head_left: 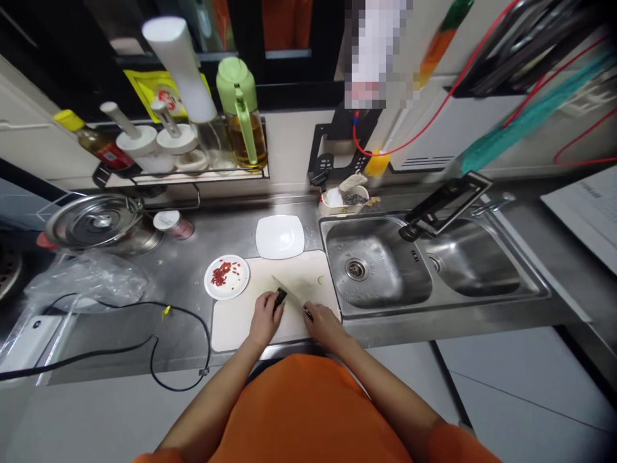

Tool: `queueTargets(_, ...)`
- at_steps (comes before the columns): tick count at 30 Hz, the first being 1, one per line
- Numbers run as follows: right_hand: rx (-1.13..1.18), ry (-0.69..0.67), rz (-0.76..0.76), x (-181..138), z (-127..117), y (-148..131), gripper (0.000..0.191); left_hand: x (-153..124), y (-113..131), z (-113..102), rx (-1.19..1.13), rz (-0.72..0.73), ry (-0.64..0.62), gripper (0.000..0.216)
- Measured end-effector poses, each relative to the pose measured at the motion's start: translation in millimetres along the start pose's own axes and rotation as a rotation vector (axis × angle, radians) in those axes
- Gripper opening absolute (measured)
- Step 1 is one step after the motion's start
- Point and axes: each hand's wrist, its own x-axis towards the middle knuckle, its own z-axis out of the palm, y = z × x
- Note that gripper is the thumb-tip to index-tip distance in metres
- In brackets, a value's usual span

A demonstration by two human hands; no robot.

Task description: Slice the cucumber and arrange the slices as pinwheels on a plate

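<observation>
My left hand (267, 316) is closed around a short piece of dark green cucumber (280, 296) on the white cutting board (236, 328). In my right hand (324, 323) is the handle of a knife (292, 294). Its blade points away and to the left, lying close beside the cucumber; I cannot tell whether they touch. A thin pale green slice (321, 280) lies near the board's right edge. At the upper left corner, a round white plate (210, 287) overlaps the board and holds small red pieces. Just behind the board stands a white square dish (280, 236).
A double steel sink (380, 260) adjoins the board on the right, with a black bracket (441, 206) above it. Leftward are a lidded pot (99, 222), a small jar (173, 224), a plastic bag (87, 280) and a black cable (208, 334). Seasoning bottles line a wall rack (193, 175).
</observation>
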Motion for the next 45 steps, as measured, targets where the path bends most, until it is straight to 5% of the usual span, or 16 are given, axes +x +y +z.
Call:
queueTargets(17,-0.036,-0.234,-0.001,33.9,-23.3,-15.6,0.035,7.4,7.3,-3.5,0.059,-0.026,-0.055,0.032)
queueTargets(36,-0.045,-0.209,-0.071,35.6,-23.5,-10.2,0.037,7.1,11.4,-6.7,0.068,0.015,-0.089,0.030)
queueTargets(45,-0.129,-0.221,-0.053,9.2,-24.3,-12.9,0.042,7.3,6.8,-8.9,0.060,-0.009,-0.139,0.023)
